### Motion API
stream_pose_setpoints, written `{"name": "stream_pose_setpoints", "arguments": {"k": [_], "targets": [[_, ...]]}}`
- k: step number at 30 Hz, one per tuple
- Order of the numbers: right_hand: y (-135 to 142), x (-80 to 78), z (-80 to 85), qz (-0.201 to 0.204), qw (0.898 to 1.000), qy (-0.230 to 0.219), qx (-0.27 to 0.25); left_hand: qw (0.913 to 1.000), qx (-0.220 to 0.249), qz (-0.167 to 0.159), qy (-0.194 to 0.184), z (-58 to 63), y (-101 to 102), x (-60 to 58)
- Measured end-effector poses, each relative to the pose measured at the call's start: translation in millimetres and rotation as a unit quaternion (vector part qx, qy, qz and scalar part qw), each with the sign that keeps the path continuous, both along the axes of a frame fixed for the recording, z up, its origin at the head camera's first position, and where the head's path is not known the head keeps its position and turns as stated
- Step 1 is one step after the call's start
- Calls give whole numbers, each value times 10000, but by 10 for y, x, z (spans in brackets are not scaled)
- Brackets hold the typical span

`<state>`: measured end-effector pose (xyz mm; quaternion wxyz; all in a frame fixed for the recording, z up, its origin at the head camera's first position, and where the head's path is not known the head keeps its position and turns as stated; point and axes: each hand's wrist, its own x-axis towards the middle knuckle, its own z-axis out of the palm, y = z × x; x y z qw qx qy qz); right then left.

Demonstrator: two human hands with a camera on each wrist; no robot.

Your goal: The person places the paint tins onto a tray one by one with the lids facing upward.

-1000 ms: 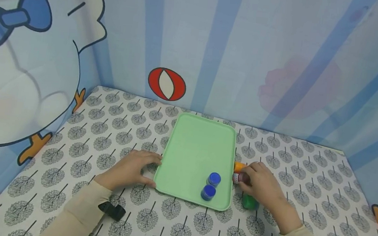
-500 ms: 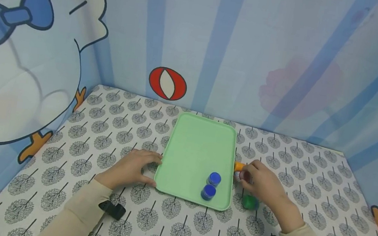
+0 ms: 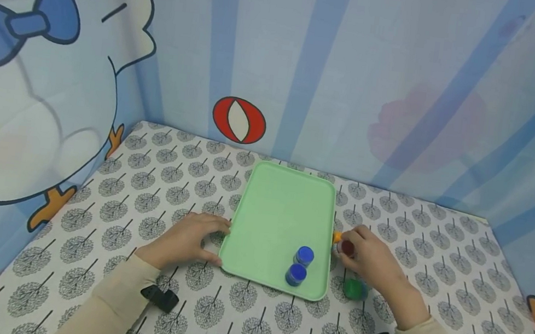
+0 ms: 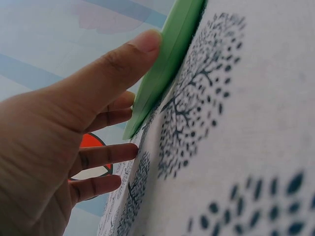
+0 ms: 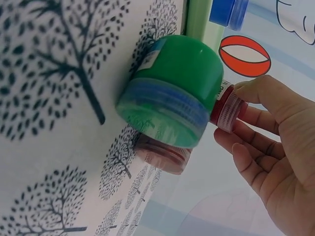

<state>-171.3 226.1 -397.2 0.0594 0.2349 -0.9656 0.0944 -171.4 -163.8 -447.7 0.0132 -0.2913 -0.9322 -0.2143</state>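
Right hand [image 3: 372,258] pinches a red jar [image 5: 229,109] beside the tray [image 3: 284,213] (left hand [image 3: 185,240] loosely spread opposite).

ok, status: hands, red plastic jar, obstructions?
Right hand pinches red jar. Left hand at pale green rectangular tray. Green cylindrical plastic jar near right hand, possible snag.

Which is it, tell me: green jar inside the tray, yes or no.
No, the green jar lies on the patterned cloth beside the tray.
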Motion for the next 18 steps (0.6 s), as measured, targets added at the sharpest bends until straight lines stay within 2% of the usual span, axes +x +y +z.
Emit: {"name": "stream_pose_setpoints", "arguments": {"k": [10, 18], "targets": [[-106, -46, 9, 212, 9988, -37, -432, 10000, -33, 3, 55, -3, -12, 7], [-211, -101, -23, 350, 9986, 75, -401, 10000, -1, -6, 63, 12, -8, 16]]}}
